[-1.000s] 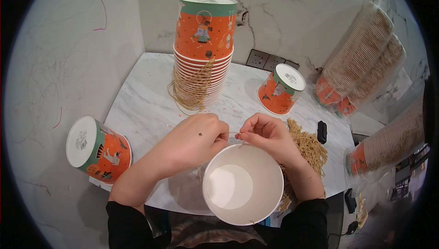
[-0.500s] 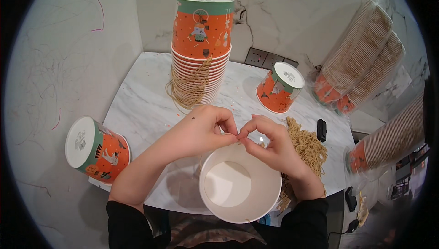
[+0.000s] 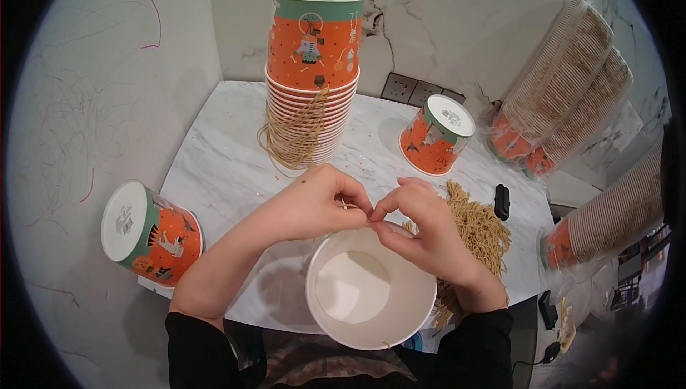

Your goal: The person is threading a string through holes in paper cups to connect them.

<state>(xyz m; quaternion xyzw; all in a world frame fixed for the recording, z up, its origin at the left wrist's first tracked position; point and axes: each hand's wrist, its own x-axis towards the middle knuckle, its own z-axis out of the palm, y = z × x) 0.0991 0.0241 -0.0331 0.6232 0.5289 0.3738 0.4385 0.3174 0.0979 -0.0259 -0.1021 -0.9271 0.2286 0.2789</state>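
An open white paper cup stands upright at the table's near edge, its inside bare. Both hands meet over its far rim. My left hand pinches a thin piece of tan string between thumb and forefinger. My right hand pinches the same spot from the other side, fingertips touching the left ones. The string itself is mostly hidden by the fingers.
A tall stack of orange and green cups with tan strings draped on it stands behind. Single cups lie at the left and back right. A heap of tan strings, a small black object and wrapped cup sleeves are on the right.
My hands came together from slightly apart and now pinch at one point above the cup's far rim. The cup has stayed in place.
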